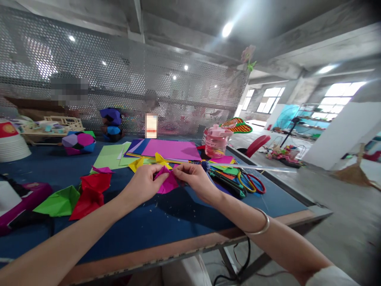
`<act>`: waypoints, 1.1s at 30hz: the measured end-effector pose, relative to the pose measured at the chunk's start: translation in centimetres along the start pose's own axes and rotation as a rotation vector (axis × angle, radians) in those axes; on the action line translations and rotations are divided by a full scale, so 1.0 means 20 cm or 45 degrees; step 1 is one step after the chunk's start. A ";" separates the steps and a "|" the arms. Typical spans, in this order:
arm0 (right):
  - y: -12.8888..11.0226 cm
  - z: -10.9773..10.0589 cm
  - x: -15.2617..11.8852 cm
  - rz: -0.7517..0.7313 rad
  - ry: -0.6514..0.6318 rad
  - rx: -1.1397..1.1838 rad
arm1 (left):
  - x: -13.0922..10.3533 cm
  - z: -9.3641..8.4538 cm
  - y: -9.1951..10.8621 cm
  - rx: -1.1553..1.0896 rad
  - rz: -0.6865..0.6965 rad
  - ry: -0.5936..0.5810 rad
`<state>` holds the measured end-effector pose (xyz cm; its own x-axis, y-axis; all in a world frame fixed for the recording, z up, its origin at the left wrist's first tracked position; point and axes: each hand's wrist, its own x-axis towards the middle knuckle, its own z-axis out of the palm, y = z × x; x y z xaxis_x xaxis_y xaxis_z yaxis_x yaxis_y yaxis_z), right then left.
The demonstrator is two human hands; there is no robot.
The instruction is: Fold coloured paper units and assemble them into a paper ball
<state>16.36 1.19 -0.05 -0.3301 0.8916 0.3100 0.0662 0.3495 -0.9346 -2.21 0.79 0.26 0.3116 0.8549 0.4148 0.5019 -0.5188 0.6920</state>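
Note:
A folded magenta paper piece (167, 183) is held above the blue table. My left hand (146, 182) pinches its left side between thumb and fingers. At its upper right edge, my right hand (195, 178) is closed in a pinch, its fingertips touching the paper. Just behind the hands lie yellow folded papers (162, 160). To the left rest a red folded paper (91, 194) and a green folded paper (61, 201).
Behind the hands is a stack of coloured sheets (172, 149), with a pink jug (216, 141) to its right. Scissors (251, 182) and a green-black cutter (229, 184) lie at the right. Paper cups (13, 145) and paper balls (79, 143) stand at the left.

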 end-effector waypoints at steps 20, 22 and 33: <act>0.07 -0.48 -0.11 0.155 0.101 -1.246 | 0.05 -0.03 -0.08 0.086 -0.268 0.011; 0.08 -0.46 -0.06 0.194 0.038 -1.251 | 0.06 -0.04 -0.08 0.097 -0.273 0.017; -0.07 -0.23 0.00 0.026 -0.021 -0.777 | 0.09 -0.09 -0.11 0.192 -0.251 0.045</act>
<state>20.60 2.07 2.09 -0.3372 0.8969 0.2862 0.5984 0.4389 -0.6704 -4.24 3.44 0.52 0.1690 0.9380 0.3027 0.6655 -0.3351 0.6669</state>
